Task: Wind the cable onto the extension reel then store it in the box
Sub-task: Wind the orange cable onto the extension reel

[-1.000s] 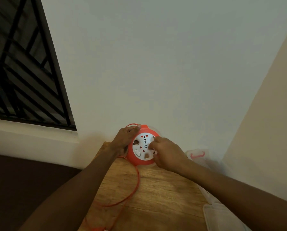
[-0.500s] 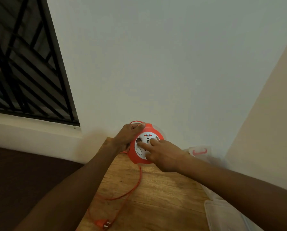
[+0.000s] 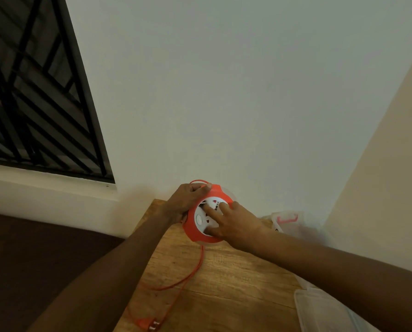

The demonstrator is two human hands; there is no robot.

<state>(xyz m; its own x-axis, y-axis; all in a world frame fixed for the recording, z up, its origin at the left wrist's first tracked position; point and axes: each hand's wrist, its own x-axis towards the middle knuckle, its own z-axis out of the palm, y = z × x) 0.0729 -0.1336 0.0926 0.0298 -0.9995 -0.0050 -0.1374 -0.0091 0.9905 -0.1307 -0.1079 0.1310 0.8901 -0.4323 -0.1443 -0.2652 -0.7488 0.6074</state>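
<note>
Head view, and the orange extension reel (image 3: 208,218) stands at the far edge of the wooden table (image 3: 224,288), near the wall. Left hand (image 3: 188,200) is clamped on its rim, fingers curled over the top; right hand (image 3: 233,221) presses spread fingers onto the white socket face. Winding looks only partly done: a long run of orange cable (image 3: 190,276) trails loose to the plug (image 3: 148,324). Clear box (image 3: 288,221) waits just beside, nothing stored yet.

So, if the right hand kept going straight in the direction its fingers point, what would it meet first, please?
The right hand points up-left across the round orange reel's white socket face, which its fingertips already touch. Beyond that, probably the left hand gripping the reel's rim; depth is unclear.
</note>
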